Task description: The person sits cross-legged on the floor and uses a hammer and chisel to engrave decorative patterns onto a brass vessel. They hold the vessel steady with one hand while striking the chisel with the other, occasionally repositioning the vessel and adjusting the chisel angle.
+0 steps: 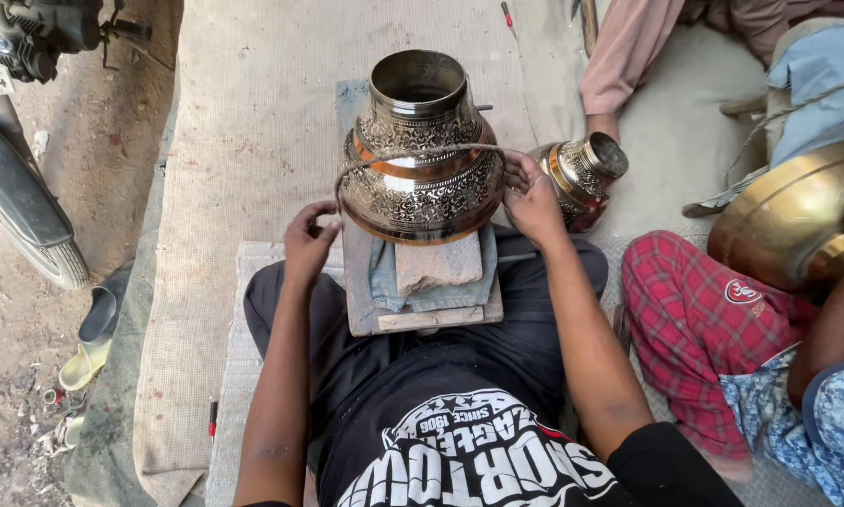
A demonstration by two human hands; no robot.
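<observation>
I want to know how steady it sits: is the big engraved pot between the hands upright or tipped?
Upright. The engraved pot stands with its open mouth facing up, base on the padded block; a cord loops around its belly.

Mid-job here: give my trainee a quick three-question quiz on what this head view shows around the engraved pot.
1. True or false: the cord runs around the engraved brass pot, with the left hand and right hand at either side.
2. What does the pot rest on? A) bare ground B) a stone slab on blue cloth over a wooden board C) a lap
3. Fill in: a second person's arm reaches to a smaller ____.

Key: 1 true; 2 B; 3 pot.
</observation>
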